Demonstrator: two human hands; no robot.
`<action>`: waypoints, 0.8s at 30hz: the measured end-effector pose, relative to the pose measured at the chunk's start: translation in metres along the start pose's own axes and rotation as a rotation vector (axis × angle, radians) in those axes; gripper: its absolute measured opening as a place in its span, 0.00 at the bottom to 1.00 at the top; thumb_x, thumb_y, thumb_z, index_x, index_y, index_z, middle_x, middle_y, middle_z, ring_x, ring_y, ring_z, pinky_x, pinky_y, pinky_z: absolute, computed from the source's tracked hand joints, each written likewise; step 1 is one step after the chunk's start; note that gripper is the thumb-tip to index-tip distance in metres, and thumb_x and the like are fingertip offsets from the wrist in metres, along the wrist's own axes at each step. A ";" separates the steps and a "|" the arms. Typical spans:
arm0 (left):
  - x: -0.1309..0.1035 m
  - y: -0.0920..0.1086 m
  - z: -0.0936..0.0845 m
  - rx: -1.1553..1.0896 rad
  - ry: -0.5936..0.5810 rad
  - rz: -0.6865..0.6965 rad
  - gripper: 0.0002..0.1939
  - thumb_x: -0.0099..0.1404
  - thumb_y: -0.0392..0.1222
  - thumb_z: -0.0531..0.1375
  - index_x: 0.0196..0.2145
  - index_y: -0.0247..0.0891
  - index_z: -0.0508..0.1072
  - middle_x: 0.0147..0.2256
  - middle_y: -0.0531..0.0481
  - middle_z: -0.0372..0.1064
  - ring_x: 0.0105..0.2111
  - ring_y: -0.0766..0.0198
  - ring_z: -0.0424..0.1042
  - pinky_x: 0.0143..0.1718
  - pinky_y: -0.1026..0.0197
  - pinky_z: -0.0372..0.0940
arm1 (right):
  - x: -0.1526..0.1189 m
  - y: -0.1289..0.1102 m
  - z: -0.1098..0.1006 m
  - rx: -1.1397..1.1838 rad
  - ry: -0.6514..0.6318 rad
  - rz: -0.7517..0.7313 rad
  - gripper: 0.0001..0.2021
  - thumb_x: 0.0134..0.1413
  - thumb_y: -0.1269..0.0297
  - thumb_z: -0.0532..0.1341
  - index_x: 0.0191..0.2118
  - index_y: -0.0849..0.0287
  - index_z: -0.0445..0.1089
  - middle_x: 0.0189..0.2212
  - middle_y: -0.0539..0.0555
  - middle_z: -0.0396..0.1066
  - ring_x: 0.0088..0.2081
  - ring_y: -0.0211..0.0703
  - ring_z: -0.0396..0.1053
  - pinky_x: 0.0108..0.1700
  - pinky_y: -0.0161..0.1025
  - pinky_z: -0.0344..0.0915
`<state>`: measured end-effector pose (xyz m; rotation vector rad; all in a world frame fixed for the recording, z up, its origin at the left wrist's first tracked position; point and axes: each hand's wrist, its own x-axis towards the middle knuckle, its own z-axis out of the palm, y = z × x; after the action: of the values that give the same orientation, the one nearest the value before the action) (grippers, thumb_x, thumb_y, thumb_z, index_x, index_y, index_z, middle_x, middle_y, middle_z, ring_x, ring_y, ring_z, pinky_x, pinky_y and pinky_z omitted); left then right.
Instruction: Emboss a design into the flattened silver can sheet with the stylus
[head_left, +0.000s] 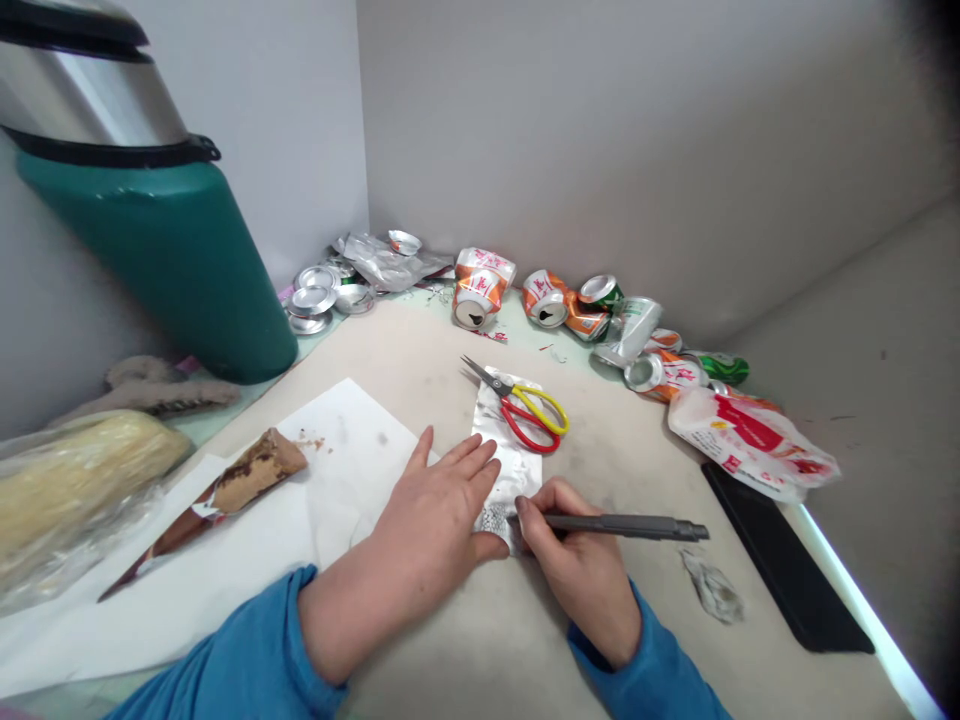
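A silvery strip of metal sheet (511, 462) lies on the table, its near end covered in small dark marks. My left hand (439, 505) rests flat with fingers spread, pressing on the strip's left edge. A dark grey pen (626, 526) is pinched in my right hand (577, 560), its tip hidden behind the fingers at the marked end of the strip. Across the strip's far end lie scissors (525, 405) with one red and one yellow handle, their blades pointing up and left.
Crushed cans (484, 285), can ends (313, 298) and a red-white packet (750, 440) line the back and right. A green bottle (172, 260) stands left. A half-eaten cone (255, 470) lies on white paper (345, 420). A black phone-like slab (787, 570) lies at right.
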<state>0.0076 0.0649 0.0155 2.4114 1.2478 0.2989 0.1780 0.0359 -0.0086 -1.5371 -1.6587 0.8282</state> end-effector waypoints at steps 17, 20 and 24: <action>-0.001 0.000 0.002 -0.008 0.012 0.002 0.30 0.58 0.50 0.63 0.56 0.38 0.63 0.60 0.40 0.55 0.62 0.51 0.51 0.61 0.34 0.36 | -0.002 -0.004 -0.001 -0.067 -0.001 -0.029 0.14 0.56 0.60 0.56 0.22 0.56 0.57 0.15 0.44 0.58 0.20 0.35 0.57 0.24 0.33 0.55; -0.001 -0.001 0.002 -0.010 0.022 0.014 0.31 0.58 0.50 0.62 0.56 0.37 0.62 0.60 0.39 0.55 0.61 0.51 0.52 0.60 0.34 0.36 | -0.001 -0.005 -0.001 -0.076 -0.001 -0.020 0.14 0.56 0.60 0.56 0.22 0.56 0.57 0.15 0.44 0.58 0.19 0.35 0.56 0.24 0.33 0.55; -0.001 -0.001 0.002 -0.008 0.020 0.008 0.31 0.57 0.51 0.63 0.56 0.37 0.63 0.60 0.39 0.56 0.61 0.50 0.52 0.60 0.34 0.36 | 0.000 -0.004 -0.001 -0.078 -0.007 -0.030 0.14 0.56 0.61 0.56 0.22 0.56 0.56 0.15 0.44 0.57 0.20 0.35 0.56 0.23 0.34 0.54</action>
<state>0.0072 0.0638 0.0136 2.4124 1.2441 0.3309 0.1769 0.0358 -0.0047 -1.5593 -1.7332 0.7620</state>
